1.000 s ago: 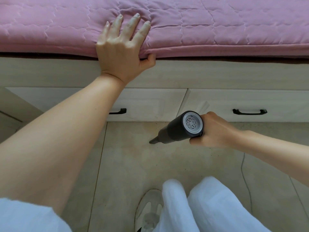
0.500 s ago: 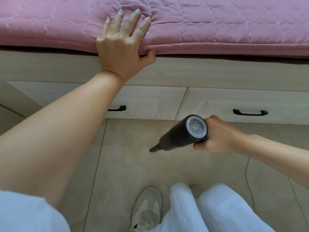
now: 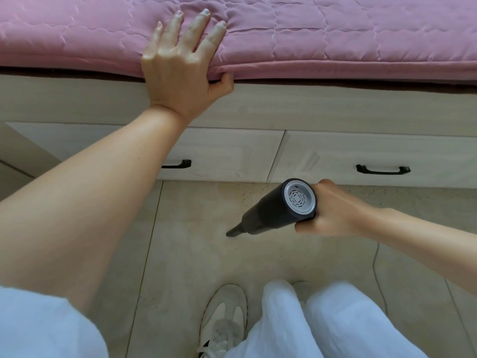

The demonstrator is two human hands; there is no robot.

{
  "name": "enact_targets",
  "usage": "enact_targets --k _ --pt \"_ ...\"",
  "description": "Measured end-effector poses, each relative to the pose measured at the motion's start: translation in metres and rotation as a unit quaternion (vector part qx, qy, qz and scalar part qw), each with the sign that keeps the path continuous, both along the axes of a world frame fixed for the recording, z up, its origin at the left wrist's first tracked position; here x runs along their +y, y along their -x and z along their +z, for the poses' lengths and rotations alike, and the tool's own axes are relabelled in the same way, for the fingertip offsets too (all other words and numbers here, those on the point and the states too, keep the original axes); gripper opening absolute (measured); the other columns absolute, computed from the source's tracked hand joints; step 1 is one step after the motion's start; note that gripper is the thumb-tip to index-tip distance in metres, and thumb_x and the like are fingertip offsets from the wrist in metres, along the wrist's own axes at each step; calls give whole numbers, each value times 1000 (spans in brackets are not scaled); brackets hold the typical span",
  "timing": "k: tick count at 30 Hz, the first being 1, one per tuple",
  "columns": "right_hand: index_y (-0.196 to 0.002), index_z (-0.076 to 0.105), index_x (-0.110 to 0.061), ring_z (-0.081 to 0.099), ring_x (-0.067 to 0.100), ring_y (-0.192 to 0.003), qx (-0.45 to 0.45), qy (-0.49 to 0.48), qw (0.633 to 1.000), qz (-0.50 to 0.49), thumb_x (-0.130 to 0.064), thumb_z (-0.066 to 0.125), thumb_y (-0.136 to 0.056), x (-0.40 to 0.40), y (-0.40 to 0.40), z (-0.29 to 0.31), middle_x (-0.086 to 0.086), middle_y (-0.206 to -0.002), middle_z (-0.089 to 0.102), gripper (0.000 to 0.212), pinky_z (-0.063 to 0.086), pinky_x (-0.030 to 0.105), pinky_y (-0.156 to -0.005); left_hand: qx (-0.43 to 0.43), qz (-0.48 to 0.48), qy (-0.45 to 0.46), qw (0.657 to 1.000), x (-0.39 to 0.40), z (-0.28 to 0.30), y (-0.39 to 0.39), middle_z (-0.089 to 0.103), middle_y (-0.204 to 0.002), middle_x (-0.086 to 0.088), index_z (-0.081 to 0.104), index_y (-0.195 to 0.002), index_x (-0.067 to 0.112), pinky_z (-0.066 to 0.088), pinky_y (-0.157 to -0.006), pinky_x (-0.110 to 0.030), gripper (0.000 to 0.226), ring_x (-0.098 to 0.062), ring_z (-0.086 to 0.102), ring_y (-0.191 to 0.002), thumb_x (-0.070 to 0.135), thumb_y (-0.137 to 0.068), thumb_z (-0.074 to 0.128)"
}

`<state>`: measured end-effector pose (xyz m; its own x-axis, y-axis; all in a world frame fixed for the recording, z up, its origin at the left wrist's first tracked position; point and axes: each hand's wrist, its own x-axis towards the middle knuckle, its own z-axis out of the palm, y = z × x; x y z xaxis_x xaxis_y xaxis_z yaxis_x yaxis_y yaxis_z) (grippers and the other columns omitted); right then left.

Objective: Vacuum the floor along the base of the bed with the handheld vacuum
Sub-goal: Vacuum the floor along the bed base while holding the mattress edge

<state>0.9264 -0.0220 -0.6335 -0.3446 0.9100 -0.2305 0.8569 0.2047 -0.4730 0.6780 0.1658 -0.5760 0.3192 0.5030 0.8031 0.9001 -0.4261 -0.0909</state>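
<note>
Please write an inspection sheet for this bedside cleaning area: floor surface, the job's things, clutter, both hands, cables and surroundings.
Surface: beige tiled floor; dark specks lie by the drawer base.
Job's things: dark handheld vacuum, nozzle tilted down toward the floor, a little in front of the drawers.
Clutter: nothing seen.
Hands: right hand grips the vacuum's rear end; left hand rests on the pink quilt, fingers spread, thumb curled under its edge.
Cables: thin pale cord lies on the floor below the right forearm; its ends are not visible.
Surroundings: pale wooden bed base with two drawers, black handles; white trousers, pale sneaker.
</note>
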Motion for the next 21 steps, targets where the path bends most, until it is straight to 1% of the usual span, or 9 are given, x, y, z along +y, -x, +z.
enact_targets --k 2,4,7,8,10,11,15,18,21 --pt "-62 40 -34 47 11 -51 -2 1 1000 -1 -41 54 -52 0 0 0 -9 -52 48 19 45 38 -49 -3 1 6 1000 0 0 1 56 -139 0 59 -133 27 41 -106 -50 55 -34 53 -127 48 -83 49" --pt "-62 41 -37 46 10 -51 -1 4 1000 5 -41 54 -51 0 -1 1 -10 -54 50 18 45 38 -48 0 3 11 1000 0 1 0 55 -140 1 58 -133 28 41 -106 -49 56 -32 51 -128 49 -83 48" --pt "-65 42 -45 48 6 -53 -6 5 1000 25 -43 52 -50 0 0 3 -20 -62 53 18 44 36 -47 5 5 21 1000 0 1 0 54 -141 2 55 -136 30 38 -108 -49 57 -31 50 -130 53 -85 44" --pt "-65 42 -44 49 7 -54 -9 2 1000 26 -43 51 -49 -1 0 2 -18 -61 53 18 45 37 -47 5 6 28 1000 0 0 0 53 -142 3 54 -137 30 37 -109 -49 58 -31 49 -131 53 -85 43" --pt "-66 42 -37 49 11 -52 -10 -6 1000 23 -43 52 -50 -1 -1 1 -8 -54 50 20 45 38 -47 5 8 35 999 0 0 0 52 -143 3 53 -138 30 36 -110 -49 59 -31 47 -132 53 -85 42" --pt "-67 42 -34 49 12 -52 -9 -9 1000 21 -42 52 -50 -1 -1 0 -6 -53 49 22 45 38 -46 5 9 38 999 -1 0 1 51 -143 3 53 -138 31 35 -110 -49 59 -31 47 -132 53 -85 42" --pt "-67 42 -32 47 14 -51 -5 -3 1000 29 -40 53 -50 -1 -4 1 -4 -53 49 22 42 35 -44 4 6 34 999 -2 1 1 52 -142 2 54 -137 29 37 -110 -49 58 -31 48 -131 52 -85 43" --pt "-69 44 -28 48 14 -53 -4 0 999 35 -40 52 -50 -2 -6 3 -1 -57 51 24 41 33 -44 1 7 29 1000 -2 1 -1 53 -141 1 56 -135 28 38 -109 -49 57 -32 49 -130 50 -84 45" --pt "-66 44 -21 40 13 -49 8 4 999 36 -38 53 -51 -4 -2 2 0 -54 48 24 36 32 -44 0 11 34 999 -1 1 0 53 -142 2 56 -136 29 38 -109 -49 57 -31 48 -131 51 -84 45"
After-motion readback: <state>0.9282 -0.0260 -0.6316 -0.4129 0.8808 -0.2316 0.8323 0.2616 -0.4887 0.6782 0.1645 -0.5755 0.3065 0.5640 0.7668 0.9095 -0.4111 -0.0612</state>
